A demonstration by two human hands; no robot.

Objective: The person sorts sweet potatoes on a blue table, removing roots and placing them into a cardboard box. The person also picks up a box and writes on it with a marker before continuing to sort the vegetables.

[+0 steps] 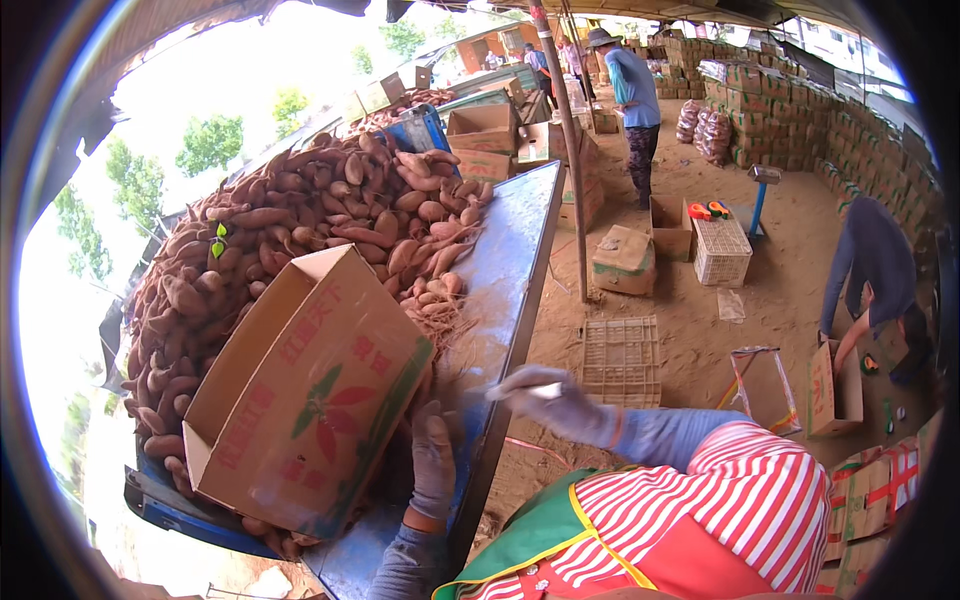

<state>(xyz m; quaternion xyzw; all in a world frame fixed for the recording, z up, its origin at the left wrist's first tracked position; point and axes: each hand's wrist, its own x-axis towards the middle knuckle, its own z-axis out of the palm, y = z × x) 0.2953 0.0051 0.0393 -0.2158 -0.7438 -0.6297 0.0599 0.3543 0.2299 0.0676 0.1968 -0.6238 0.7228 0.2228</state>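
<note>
An open cardboard carton (315,405) with red and green print lies tilted on a heap of sweet potatoes (300,202), beside a blue metal ledge (495,292). My left hand (433,457), in a grey glove, is at the carton's lower right side; what its fingers touch is hidden and blurred. My right hand (551,401), also gloved, is over the ledge's outer edge, blurred by motion. Something white shows at its fingers; whether it is held cannot be told. Thin roots and small sweet potatoes (439,296) lie between the carton and the ledge.
A wooden pole (574,165) stands beyond the ledge. Plastic crates (722,251), cartons (624,259) and a platform scale (763,180) are on the dirt floor. One person (637,97) stands behind; another (870,262) bends over a carton at the right. Stacked cartons (772,112) line the back.
</note>
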